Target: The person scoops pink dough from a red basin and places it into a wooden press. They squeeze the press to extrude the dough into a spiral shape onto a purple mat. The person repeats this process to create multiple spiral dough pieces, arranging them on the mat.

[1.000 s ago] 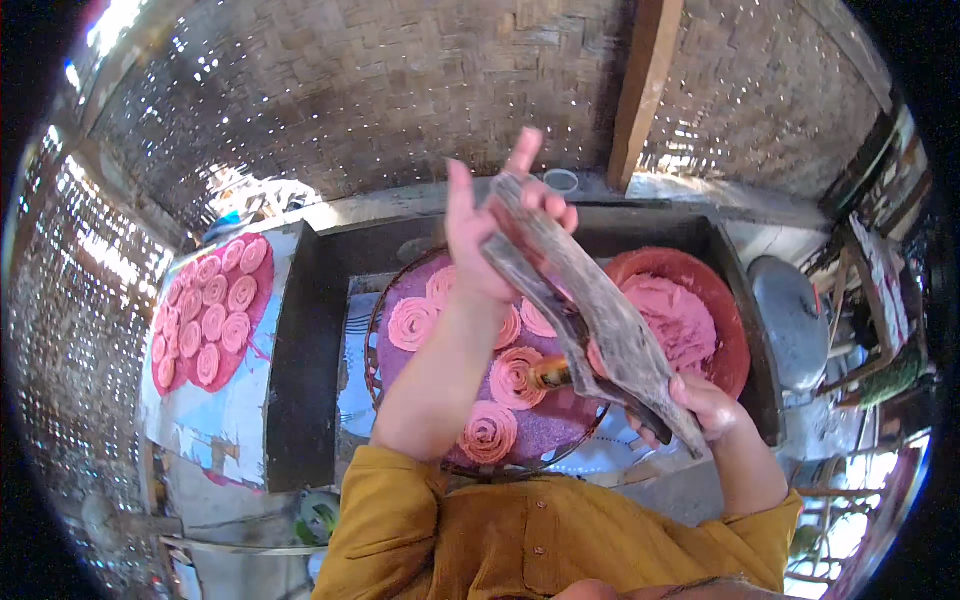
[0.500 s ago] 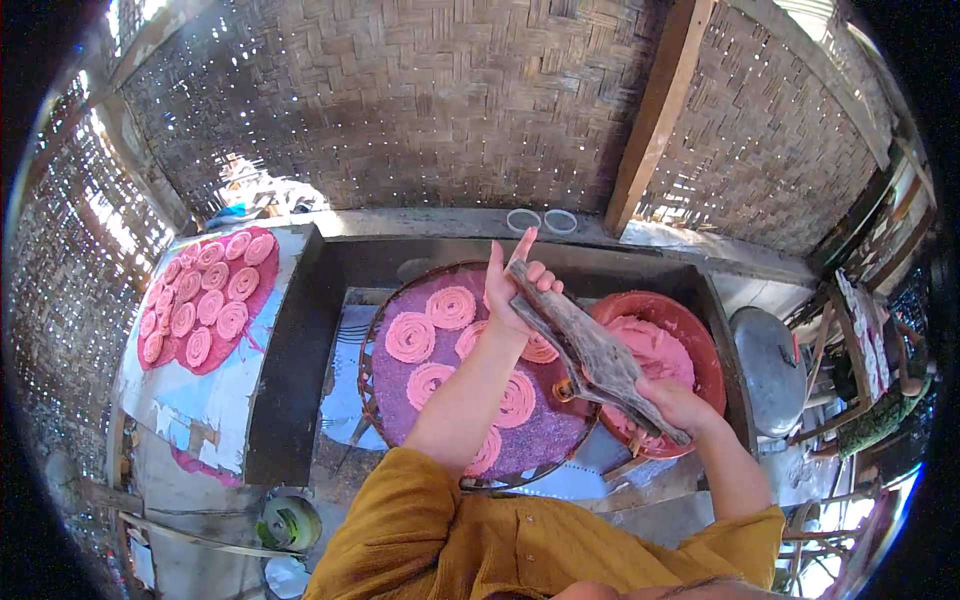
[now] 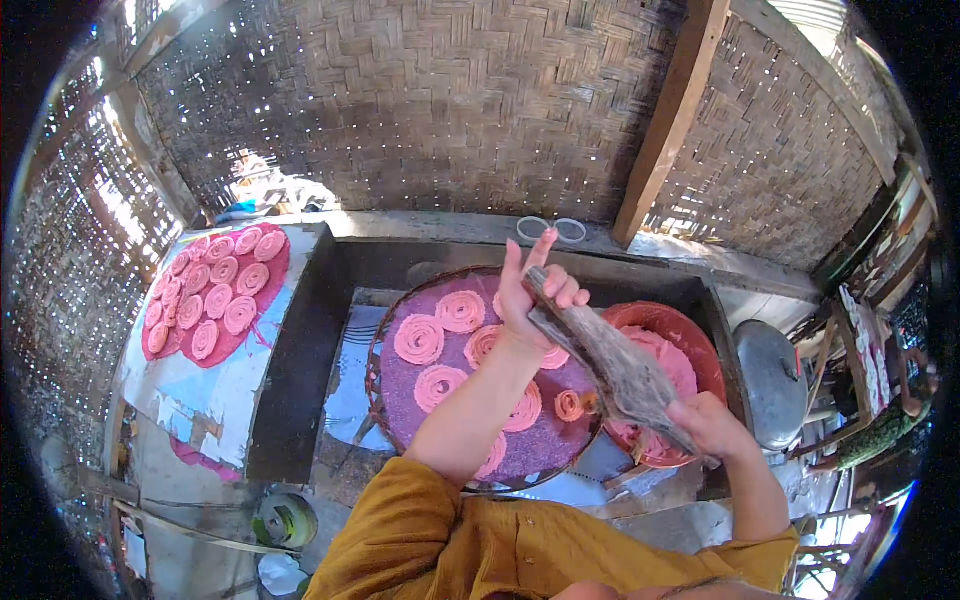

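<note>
A weathered grey wooden hand press slants across in front of me, its two long pieces lying one against the other. My left hand is closed on its upper end, with the thumb and one finger sticking out. Around its lower end my right hand is closed. Beneath the press, a small coil of pink dough lies on a round tray lined with purple mesh. Several larger pink dough spirals lie on the same tray, some partly hidden by my left forearm.
A red basin of pink dough stands right of the tray, beside a lidded metal pot. At left, finished spirals cover a pink cloth on a board. Two white rings lie on the ledge by the woven wall.
The small dough coil now shows on the tray under the press, where earlier only an orange end was seen. Both hands and the press have shifted slightly right and down.
</note>
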`<state>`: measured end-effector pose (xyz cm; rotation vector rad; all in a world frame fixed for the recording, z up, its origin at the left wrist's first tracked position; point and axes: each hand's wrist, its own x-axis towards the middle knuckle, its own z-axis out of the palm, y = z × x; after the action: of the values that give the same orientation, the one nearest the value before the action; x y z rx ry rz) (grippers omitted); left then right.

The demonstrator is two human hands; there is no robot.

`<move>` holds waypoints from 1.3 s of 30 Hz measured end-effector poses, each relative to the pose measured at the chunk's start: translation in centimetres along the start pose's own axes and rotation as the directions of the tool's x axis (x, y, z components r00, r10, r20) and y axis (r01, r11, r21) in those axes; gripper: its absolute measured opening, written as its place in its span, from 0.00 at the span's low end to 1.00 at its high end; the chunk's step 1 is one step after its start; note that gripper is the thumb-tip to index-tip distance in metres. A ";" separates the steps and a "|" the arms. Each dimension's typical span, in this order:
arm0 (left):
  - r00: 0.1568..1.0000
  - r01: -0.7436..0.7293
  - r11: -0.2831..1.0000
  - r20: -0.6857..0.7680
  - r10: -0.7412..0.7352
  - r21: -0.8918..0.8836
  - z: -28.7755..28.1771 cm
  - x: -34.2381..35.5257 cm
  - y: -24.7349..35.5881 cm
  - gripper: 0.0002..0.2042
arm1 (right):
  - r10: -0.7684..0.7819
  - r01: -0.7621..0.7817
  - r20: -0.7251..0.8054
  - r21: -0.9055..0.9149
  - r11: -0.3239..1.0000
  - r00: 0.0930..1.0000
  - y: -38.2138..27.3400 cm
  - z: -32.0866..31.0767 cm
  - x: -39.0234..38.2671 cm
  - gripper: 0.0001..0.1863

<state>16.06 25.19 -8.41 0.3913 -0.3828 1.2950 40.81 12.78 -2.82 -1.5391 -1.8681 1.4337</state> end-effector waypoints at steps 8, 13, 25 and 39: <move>0.995 -0.003 1.000 0.098 0.001 0.015 3.1 0.4 1.2 0.26 | 0.049 -0.049 -0.037 0.020 0.999 0.998 -1.1 1.1 -0.6 0.23; 0.997 0.010 1.000 0.078 -0.010 -0.009 4.0 -0.3 0.0 0.24 | 0.112 -0.116 -0.050 -0.072 0.991 0.992 -2.5 -0.3 -2.6 0.25; 0.987 -0.036 0.996 0.158 0.022 0.085 6.1 1.4 2.7 0.25 | -0.106 0.073 -0.139 -0.225 0.972 0.985 -4.5 0.9 -0.9 0.24; 0.995 0.045 0.999 0.093 -0.045 0.000 4.1 0.9 -1.7 0.25 | 0.046 -0.069 -0.186 -0.121 0.990 0.982 -0.9 0.2 -3.9 0.22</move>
<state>17.68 23.55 -4.46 0.4569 -0.4511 1.2356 41.54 9.38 -0.91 -1.7340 -1.8492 1.1715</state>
